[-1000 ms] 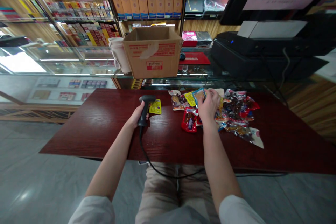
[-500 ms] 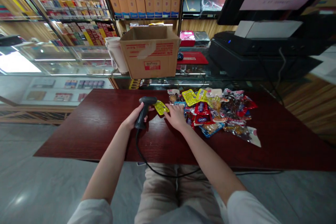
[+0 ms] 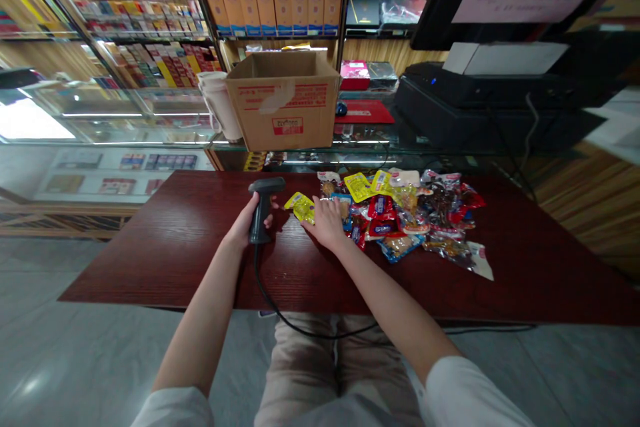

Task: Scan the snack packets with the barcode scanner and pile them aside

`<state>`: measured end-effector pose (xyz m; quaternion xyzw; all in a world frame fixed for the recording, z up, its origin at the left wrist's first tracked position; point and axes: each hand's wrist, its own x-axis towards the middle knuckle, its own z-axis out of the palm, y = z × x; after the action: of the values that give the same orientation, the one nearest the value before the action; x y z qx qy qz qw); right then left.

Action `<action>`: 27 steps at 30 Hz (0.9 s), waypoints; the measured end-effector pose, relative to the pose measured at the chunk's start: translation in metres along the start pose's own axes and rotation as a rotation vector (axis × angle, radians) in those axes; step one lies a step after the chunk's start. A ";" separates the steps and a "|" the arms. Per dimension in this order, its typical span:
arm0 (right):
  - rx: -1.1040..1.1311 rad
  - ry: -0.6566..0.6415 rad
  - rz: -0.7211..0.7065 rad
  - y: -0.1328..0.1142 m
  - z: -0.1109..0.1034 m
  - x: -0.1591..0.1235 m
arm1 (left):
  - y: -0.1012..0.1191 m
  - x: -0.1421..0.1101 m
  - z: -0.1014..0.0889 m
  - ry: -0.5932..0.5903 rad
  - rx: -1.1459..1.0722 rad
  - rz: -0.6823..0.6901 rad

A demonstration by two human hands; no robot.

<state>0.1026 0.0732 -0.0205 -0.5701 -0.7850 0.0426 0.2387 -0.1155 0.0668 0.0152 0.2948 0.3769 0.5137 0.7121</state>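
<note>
Our left grip (image 3: 243,223) closes round the scanner (image 3: 260,212); our right grip (image 3: 326,223) lies spread against a yellow packet (image 3: 301,209), likely light and slippery, best taken by its sealed edge.

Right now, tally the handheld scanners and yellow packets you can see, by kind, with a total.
Handheld barcode scanner: 1
Yellow packets: 3 (one touching the right hand, two on the pile; others may be hidden)
Total: 4
</note>
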 end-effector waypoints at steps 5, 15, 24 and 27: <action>0.127 0.039 0.007 0.011 -0.007 0.004 | -0.005 -0.002 -0.001 -0.108 0.016 -0.009; 0.397 0.263 0.006 0.015 -0.006 0.001 | -0.011 -0.005 0.003 -0.274 0.104 0.034; 0.340 0.175 0.026 0.009 -0.015 -0.003 | -0.015 -0.006 0.006 -0.296 0.150 0.028; 0.340 0.170 0.016 0.006 -0.016 -0.003 | -0.015 -0.006 0.005 -0.285 0.120 0.003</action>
<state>0.1151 0.0690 -0.0097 -0.5294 -0.7388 0.1282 0.3969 -0.1043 0.0567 0.0074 0.4073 0.3016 0.4443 0.7387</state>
